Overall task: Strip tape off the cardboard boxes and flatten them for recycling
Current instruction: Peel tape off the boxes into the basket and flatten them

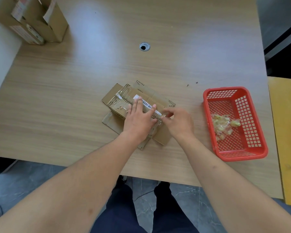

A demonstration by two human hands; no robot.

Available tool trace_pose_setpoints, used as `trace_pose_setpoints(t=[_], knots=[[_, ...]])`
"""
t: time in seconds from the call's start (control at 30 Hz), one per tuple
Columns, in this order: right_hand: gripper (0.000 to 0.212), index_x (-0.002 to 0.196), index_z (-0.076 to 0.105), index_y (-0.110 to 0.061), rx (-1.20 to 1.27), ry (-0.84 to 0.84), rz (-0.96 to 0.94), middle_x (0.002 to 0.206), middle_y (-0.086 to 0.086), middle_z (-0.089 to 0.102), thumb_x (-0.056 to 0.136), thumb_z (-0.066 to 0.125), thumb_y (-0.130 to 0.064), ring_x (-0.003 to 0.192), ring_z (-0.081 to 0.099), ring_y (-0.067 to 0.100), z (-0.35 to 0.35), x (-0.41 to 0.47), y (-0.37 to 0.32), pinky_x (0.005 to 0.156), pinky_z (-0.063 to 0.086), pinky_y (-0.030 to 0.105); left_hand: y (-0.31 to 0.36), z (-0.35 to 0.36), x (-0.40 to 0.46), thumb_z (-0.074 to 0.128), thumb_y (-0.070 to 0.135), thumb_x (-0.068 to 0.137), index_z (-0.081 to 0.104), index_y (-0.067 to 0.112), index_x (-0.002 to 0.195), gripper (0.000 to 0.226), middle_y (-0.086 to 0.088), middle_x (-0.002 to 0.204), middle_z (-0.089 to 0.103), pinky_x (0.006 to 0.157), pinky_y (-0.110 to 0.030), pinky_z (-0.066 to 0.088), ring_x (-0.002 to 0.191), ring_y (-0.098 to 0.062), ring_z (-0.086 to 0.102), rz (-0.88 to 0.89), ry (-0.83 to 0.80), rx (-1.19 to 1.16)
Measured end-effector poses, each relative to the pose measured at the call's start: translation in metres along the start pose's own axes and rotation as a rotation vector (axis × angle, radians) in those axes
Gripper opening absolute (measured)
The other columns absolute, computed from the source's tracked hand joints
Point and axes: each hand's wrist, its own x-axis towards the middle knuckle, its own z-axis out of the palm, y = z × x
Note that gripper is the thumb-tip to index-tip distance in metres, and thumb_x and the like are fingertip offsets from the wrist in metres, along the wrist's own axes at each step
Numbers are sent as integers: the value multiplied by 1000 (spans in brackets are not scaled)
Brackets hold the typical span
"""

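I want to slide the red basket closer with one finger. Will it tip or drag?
The red basket looks like thin perforated plastic holding only crumpled tape scraps, so it is probably very light. Its low, wide shape suggests it would slide on the smooth table rather than tip.

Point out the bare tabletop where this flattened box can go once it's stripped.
Bare table runs left of the flattened box, up to the standing boxes, and beyond it around the cable hole. It is crowded on the right: the right hand works beside the red basket.
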Motion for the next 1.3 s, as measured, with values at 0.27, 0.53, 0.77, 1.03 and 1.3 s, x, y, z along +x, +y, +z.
trace_pose_setpoints(t=[0.27, 0.53, 0.77, 1.03, 1.3], knots=[[4, 93, 75, -25, -218, -41, 59, 101, 1, 72, 94, 72, -28, 96, 67, 26, -3, -2, -19, 76, 50, 31, 8, -9, 0, 46, 54, 103, 19, 27, 162, 70, -8, 170, -6, 125, -50, 12, 156, -38, -4, 41, -125, 5], [12, 78, 70, -19, 496, 91, 344, 74, -4, 76, 89, 71, -16, 77, 76, 14, -1, 4, 13, 83, 62, 42, 7, -14, -1, 55, 64, 94, 25, 32, 160, 79, -5, 171, -5, 125, -48, 13, 156, -36, -2, 41, -127, -13], [6, 85, 64, -19, 308, 218, 182, 81, -4, 70, 89, 67, -17, 80, 67, 17, -3, 9, 17, 79, 54, 35, 10, -17, 0, 56, 63, 93, 26, 32, 160, 79, -5, 171, -5, 124, -49, 14, 156, -36, -1, 22, -143, -1], [8, 79, 79, -11, 143, 134, -123, 88, 5, 73, 77, 86, -7, 79, 69, 24, 7, 10, 17, 78, 58, 40, 11, -17, 0, 59, 61, 93, 28, 32, 159, 79, -5, 171, -3, 124, -49, 16, 156, -36, 0, 12, -145, -8], [27, 73, 71, -25, 464, 78, 141, 73, -6, 75, 66, 95, -13, 74, 73, 13, -10, 8, 18, 78, 61, 37, 28, -28, 9, 69, 50, 92, 38, 21, 153, 74, -16, 169, 4, 118, -55, 28, 154, -45, 7, -26, -227, 36]])
